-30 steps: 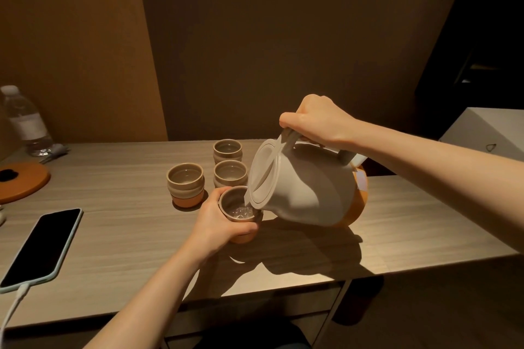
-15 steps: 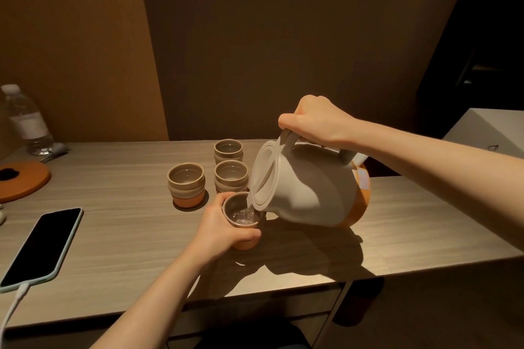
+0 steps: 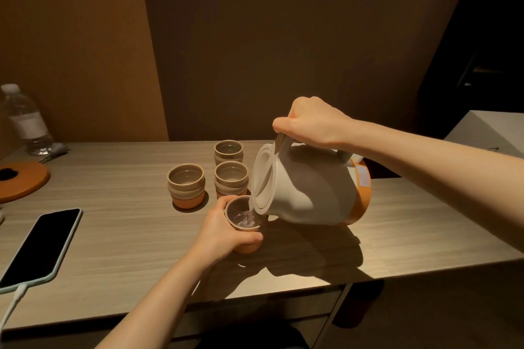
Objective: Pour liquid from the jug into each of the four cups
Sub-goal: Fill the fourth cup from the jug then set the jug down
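Since a second ago the left hand (image 3: 224, 231) has lifted the nearest cup (image 3: 246, 224) slightly off the table (image 3: 119, 235), fingers still wrapped round it, while the right hand (image 3: 309, 122), still clenched on the handle, tips the jug (image 3: 309, 190) more steeply, and a thin stream runs from its spout into that cup. Left to right around them: a charging phone (image 3: 39, 246), an orange coaster (image 3: 22, 181), a water bottle (image 3: 25, 119), and three cups (image 3: 185, 185) standing just behind the held one, the jug's lid hiding one's edge.

Jug (image 3: 309, 193) hangs tilted beneath the right hand's fingers (image 3: 300, 110); its spout sits over the cup (image 3: 245, 221) inside the left hand's fingers (image 3: 249, 238); three cups (image 3: 185, 187) stand just beyond those fingertips.
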The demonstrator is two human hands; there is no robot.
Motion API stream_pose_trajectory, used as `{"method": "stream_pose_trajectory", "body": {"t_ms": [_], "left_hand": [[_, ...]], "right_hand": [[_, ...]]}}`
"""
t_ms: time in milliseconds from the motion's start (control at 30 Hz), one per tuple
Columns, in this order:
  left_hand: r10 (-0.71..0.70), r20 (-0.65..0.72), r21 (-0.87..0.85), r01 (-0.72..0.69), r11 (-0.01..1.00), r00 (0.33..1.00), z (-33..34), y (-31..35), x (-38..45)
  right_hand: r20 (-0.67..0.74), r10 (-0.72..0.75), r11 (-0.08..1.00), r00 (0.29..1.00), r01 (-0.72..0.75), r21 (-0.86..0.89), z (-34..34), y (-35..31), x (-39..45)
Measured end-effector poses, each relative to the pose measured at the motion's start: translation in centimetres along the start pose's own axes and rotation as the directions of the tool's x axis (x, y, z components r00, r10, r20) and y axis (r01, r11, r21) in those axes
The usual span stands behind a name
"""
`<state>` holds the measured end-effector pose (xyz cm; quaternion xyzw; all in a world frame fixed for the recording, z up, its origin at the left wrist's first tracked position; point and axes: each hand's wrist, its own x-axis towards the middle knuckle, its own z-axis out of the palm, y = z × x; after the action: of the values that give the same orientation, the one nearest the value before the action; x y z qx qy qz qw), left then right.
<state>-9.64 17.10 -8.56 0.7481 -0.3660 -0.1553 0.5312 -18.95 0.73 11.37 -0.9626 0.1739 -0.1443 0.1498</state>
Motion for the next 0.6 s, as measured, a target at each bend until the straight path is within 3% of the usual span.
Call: {"method": "stream_pose_trajectory", "body": {"t_ms": [600], "left_hand": [[-0.008, 0.006, 0.005, 0.008, 1.000, 1.000, 0.30, -0.26, 0.04]], "right_hand": [[0.013, -0.014, 0.998, 1.000, 0.015, -0.062, 0.13, -0.52, 0.17]]}}
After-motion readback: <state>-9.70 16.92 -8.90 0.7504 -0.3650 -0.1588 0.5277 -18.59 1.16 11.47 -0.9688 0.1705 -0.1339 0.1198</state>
